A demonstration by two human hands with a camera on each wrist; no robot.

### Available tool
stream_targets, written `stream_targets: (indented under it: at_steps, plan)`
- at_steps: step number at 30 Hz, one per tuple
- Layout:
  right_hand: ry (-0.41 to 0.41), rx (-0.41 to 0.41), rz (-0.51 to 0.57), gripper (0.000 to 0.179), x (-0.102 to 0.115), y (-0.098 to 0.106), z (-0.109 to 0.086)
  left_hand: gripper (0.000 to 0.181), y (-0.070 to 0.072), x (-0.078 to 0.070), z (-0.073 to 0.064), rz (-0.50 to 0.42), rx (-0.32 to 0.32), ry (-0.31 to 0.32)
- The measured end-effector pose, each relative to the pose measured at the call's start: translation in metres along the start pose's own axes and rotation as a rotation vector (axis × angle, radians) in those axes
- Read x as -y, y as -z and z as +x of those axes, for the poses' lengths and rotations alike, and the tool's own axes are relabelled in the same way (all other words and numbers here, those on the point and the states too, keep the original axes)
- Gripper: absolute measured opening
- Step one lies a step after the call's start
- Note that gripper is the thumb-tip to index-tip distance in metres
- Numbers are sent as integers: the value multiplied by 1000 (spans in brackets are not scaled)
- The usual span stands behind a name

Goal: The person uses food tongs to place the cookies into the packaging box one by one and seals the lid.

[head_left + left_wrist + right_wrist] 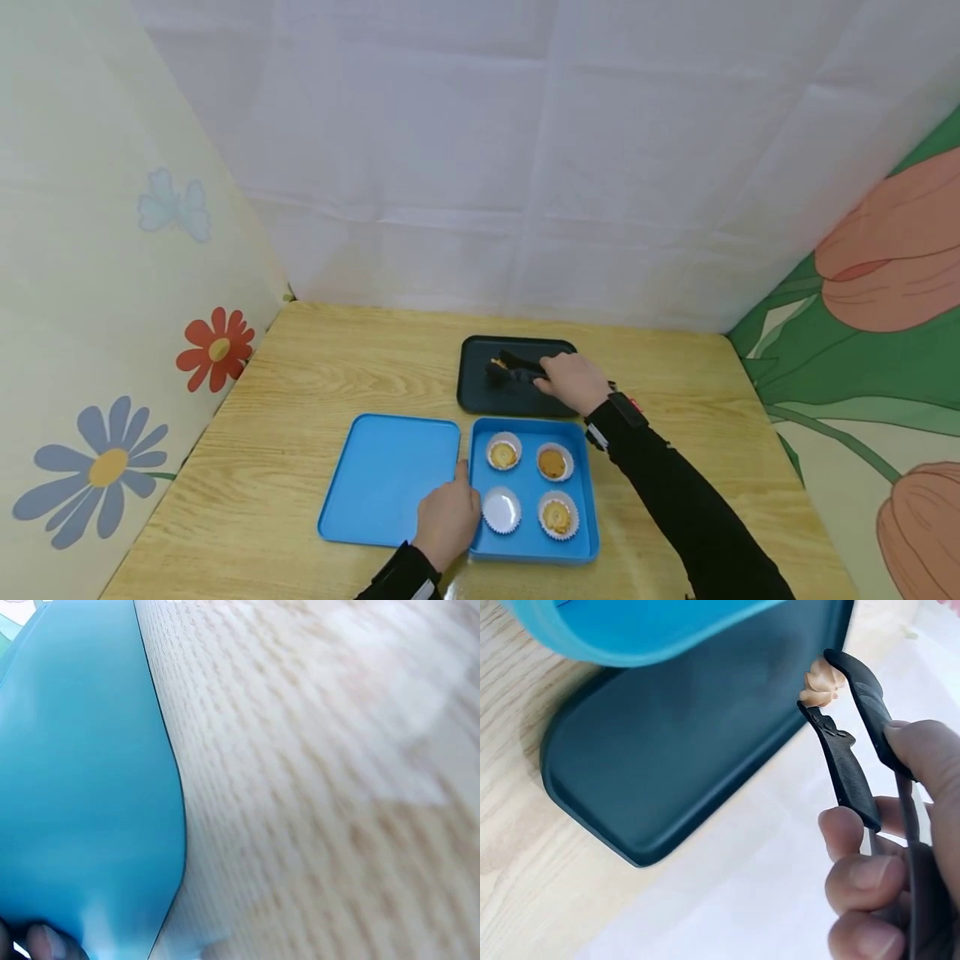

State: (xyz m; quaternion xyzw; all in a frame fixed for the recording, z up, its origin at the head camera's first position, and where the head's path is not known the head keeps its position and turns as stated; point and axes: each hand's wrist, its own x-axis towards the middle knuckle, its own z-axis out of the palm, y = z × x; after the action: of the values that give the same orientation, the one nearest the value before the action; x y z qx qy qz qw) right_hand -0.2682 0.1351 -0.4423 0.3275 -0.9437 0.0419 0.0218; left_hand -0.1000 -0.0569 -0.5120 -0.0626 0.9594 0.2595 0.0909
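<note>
My right hand [573, 381] grips black tongs [847, 761] above the dark tray. Between the tong tips sits a small, pale brown, ridged baked piece [822, 682]. At the left wall of a blue box [536, 548], my left hand [446, 518] holds the rim with its index finger stretched along the side. Low in the left wrist view, fingertips [49, 943] meet the blue surface. Inside the box stand white paper cups, one of them an empty cup [501, 510]; the others hold golden baked pieces, such as the lower right piece [557, 517].
The dark tray [480, 392] lies behind the blue box. Left of the box, close beside it, is a flat blue lid [390, 475]. All rest on a wood-grain table [285, 467]. White cloth [480, 167] hangs behind, with patterned panels at both sides.
</note>
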Motion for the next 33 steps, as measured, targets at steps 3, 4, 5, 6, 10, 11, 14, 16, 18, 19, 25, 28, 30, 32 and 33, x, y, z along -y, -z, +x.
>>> stream_targets:
  at_steps: [3, 4, 5, 6, 10, 11, 14, 16, 18, 19, 25, 28, 30, 32, 33]
  plan:
    - [10, -49, 27, 33, -6, 0, -10, 46, 1, -1, 0, -3, 4, -2]
    - [8, -64, 31, 36, -5, 4, -15, 46, 1, -1, 0, -4, 7, -4]
    - [7, -77, 36, 39, -4, 8, -21, 46, 0, -1, 0, -4, 10, -6]
    - [12, -91, 36, 41, -3, 11, -27, 46, 0, 0, 0, -4, 12, -7]
    - [-12, -84, 50, 42, 14, 37, -54, 47, 0, 0, 1, 5, 10, -9]
    - [-9, -71, 58, 42, 17, 40, -61, 47, 0, 0, 1, 6, 11, -7]
    - [3, -26, 75, 41, 25, 49, -83, 48, 0, 1, 2, 10, 10, -10]
    - [31, 8, 79, 40, 30, 51, -98, 48, 0, 1, 2, 16, 7, -14]
    - [59, 38, 73, 39, 36, 52, -112, 48, -1, 2, 1, 15, 8, -14]
    - [74, 58, 73, 38, 39, 52, -117, 47, -1, 3, 1, 15, 9, -11]
    - [140, 210, 91, 39, 56, 45, -139, 47, -1, 4, -1, 12, 32, 3]
    - [151, 246, 90, 33, 62, 41, -143, 47, -1, 4, 0, 10, 29, 1]
    - [153, 255, 83, 28, 66, 39, -143, 47, -1, 3, 1, 7, 28, 0]
    - [144, 269, 75, 28, 68, 37, -143, 47, 0, 3, 2, 6, 27, -2]
    - [139, 279, 69, 28, 69, 36, -143, 47, 0, 2, 2, 7, 27, -2]
